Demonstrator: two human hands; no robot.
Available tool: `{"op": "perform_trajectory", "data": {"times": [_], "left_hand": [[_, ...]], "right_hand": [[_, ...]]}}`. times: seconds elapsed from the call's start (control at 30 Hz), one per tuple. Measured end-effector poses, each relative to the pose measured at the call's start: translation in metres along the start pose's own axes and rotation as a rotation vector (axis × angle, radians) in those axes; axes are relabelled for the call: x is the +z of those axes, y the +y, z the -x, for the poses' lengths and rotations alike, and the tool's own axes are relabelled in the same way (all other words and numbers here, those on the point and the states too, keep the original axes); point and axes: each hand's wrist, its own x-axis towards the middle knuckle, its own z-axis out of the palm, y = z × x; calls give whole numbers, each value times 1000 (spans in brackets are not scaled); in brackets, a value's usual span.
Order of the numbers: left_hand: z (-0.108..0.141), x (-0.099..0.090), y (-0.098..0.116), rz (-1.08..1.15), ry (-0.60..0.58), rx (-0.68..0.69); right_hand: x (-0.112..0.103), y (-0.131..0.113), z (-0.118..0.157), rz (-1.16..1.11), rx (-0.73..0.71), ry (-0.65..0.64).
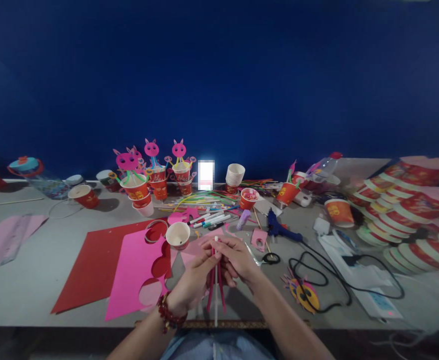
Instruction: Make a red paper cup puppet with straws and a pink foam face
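Head view showed both hands meeting low over the grey table, their fingers drawn together around a white stick and several pink strips. The left hand, with a dark red bracelet at its wrist, pinched this bundle near its top, thumb against the strips. The right hand closed on it from the other side, thumb and fingertips at the stick's upper end. The stick stood nearly upright between the palms, the strips hanging beside it and splaying slightly below the fingers.

Just beyond the left hand stood a white paper cup; to that hand's left a bright pink sheet with round cutouts overlapped a red sheet. Beyond both hands lay loose markers, and farther off to the left, pink animal faces rose from red cups. Right of the right hand were black-handled scissors, a blue glue gun with its black cord, and an orange disc partly crossed by that cord. Well to the right, stacked cups leaned over sideways.
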Motion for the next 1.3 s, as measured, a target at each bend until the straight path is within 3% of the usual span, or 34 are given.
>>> {"op": "perform_trajectory", "data": {"times": [0.13, 0.37, 0.6, 0.93, 1.13, 1.3], "left_hand": [[1, -3, -5, 15, 1, 21], [3, -10, -12, 30, -1, -8], [2, -16, -16, -85, 16, -4], [5, -16, -21, -114, 18, 0], [4, -14, -22, -141, 125, 17], [6, -13, -19, -113, 109, -15]], "right_hand": [[-1, -1, 1, 55, -36, 28], [-1, -2, 2, 73, -62, -47], [1, 2, 3, 62, -52, -44], [1, 9, 3, 62, -13, -25], [2, 17, -1, 36, -14, -31], [2, 22, -2, -25, 14, -35]]}}
